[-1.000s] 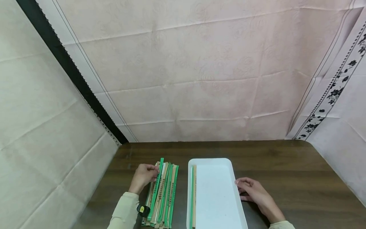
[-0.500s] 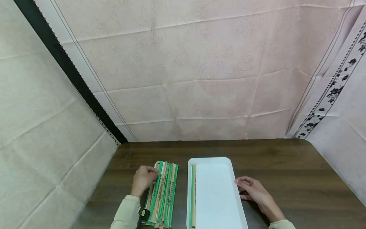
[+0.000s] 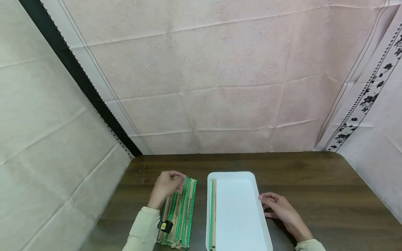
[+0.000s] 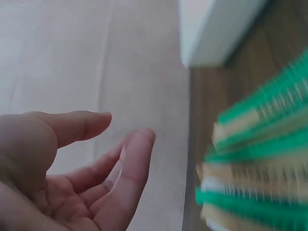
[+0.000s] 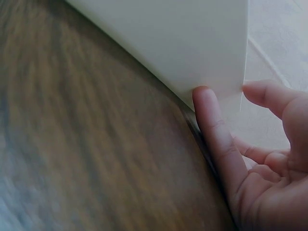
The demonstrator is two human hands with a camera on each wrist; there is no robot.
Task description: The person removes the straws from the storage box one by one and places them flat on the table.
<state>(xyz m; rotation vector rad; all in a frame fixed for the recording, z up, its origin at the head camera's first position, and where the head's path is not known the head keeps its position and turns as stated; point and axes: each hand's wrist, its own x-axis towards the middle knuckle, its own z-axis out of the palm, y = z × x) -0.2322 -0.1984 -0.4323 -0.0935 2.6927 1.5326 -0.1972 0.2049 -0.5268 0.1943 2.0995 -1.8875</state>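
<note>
A bundle of long, narrow green-and-tan packets (image 3: 189, 212) with dark print lies on the table, left of centre in the head view. My left hand (image 3: 168, 186) is over the bundle's far end and hides part of it. In the left wrist view, its thumb and fingers (image 4: 139, 163) are apart with nothing between them, and the packet ends (image 4: 260, 168) are off to the side. A white rectangular tray (image 3: 240, 216) stands right of the bundle, one green-and-tan packet (image 3: 213, 216) along its left wall. My right hand (image 3: 281, 212) holds the tray's right edge, thumb at the rim and a finger against the outer wall.
The brown wooden table (image 3: 301, 177) reaches back to a pale cloth backdrop (image 3: 220, 87). Cloth walls also flank the table, the left one (image 3: 56, 157) beside a black strip. A small black device (image 3: 165, 226) sits on my left wrist.
A green packet that stuck out past the bundle's far end at my left hand now sits level with the others. The left hand has since moved right. My right hand stays at the tray.
</note>
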